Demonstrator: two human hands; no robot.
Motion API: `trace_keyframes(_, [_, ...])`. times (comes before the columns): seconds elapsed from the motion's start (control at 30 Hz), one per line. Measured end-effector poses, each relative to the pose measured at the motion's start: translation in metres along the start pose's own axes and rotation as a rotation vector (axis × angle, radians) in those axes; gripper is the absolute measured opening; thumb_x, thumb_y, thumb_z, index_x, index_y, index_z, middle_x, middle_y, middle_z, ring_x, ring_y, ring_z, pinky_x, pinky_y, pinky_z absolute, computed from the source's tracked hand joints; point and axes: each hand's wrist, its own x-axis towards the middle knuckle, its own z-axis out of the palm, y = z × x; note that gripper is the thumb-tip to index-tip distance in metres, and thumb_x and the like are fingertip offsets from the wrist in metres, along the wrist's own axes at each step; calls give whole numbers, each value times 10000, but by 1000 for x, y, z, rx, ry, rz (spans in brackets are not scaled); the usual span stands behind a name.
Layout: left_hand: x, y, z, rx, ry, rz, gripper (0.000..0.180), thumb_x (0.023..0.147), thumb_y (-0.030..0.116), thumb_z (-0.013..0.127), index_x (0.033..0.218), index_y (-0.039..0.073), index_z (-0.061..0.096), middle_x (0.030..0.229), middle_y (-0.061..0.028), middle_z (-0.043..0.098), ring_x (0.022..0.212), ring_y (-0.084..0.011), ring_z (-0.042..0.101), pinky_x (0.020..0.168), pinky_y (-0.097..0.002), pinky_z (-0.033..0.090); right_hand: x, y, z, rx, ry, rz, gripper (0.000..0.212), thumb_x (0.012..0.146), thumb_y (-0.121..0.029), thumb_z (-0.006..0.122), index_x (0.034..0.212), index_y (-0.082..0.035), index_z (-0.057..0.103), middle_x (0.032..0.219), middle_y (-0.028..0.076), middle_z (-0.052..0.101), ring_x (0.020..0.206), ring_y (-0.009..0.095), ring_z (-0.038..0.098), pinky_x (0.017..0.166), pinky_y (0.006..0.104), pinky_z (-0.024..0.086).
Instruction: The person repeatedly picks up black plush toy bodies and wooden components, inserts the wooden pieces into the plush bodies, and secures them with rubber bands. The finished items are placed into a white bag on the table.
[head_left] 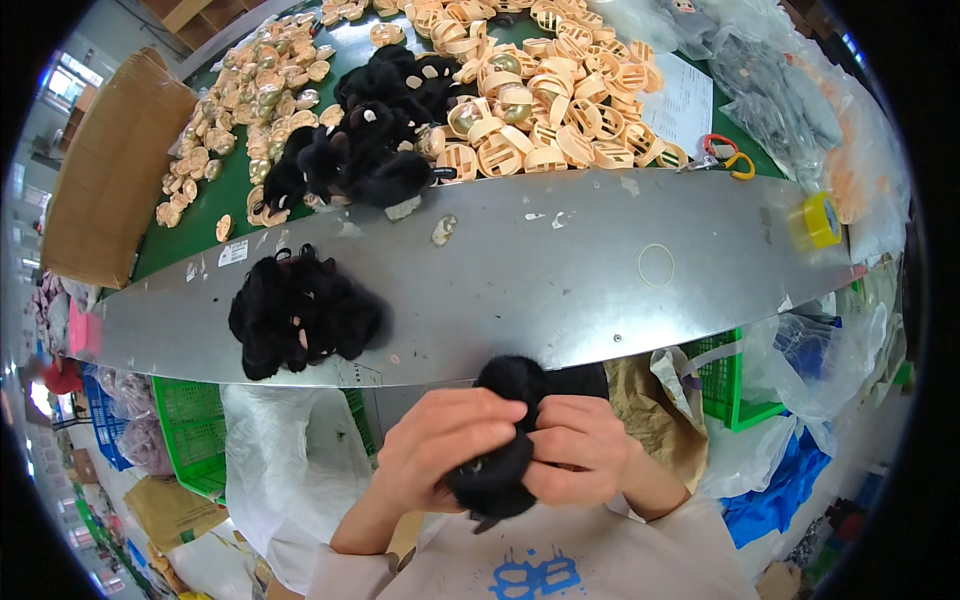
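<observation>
Both my hands hold a small black plush piece (500, 460) just off the metal table's near edge, in front of my chest. My left hand (440, 445) is closed around its left side, fingers lying across the top. My right hand (578, 455) pinches the plush from the right with curled fingers. The fingers partly cover the piece, so its full shape is hidden. A pile of similar black plush pieces (300, 312) lies on the table to the left. More black plush pieces (385, 180) are heaped farther back, beside peach-coloured slotted plastic parts (545, 160).
The grey metal table (540, 270) carries a rubber band (656, 265), yellow tape roll (822, 220) and orange-handled scissors (735, 160). A cardboard box (115, 170) stands at left. Green crates (190, 440) and plastic bags (290, 470) sit below the table edge.
</observation>
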Motion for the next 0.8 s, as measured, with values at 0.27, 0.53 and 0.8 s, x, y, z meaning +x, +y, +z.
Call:
trace_keyframes(0.27, [-4, 12, 7, 462, 56, 326, 270, 616, -70, 731, 858, 42, 681, 841, -39, 459, 788, -253, 632, 622, -278, 582, -6, -4, 13, -202, 170, 193, 333, 668, -32, 670, 991, 43, 701, 729, 72, 619, 512, 165, 519, 455, 249, 419])
trace_keyframes(0.53, [-11, -1, 3, 635, -35, 342, 334, 606, -87, 702, 902, 67, 706, 928, -25, 492, 776, -250, 608, 628, -283, 561, -15, 6, 2, 7, -160, 392, 479, 598, -27, 657, 1075, 17, 660, 747, 43, 567, 513, 196, 531, 452, 296, 420])
trace_keyframes(0.8, [1, -3, 20, 548, 143, 136, 380, 602, -77, 728, 964, 34, 694, 949, -70, 544, 744, -253, 597, 604, -294, 524, -14, 13, 8, 30, 145, 435, 456, 633, -85, 702, 1073, 14, 637, 841, 97, 626, 638, 253, 569, 595, 330, 477])
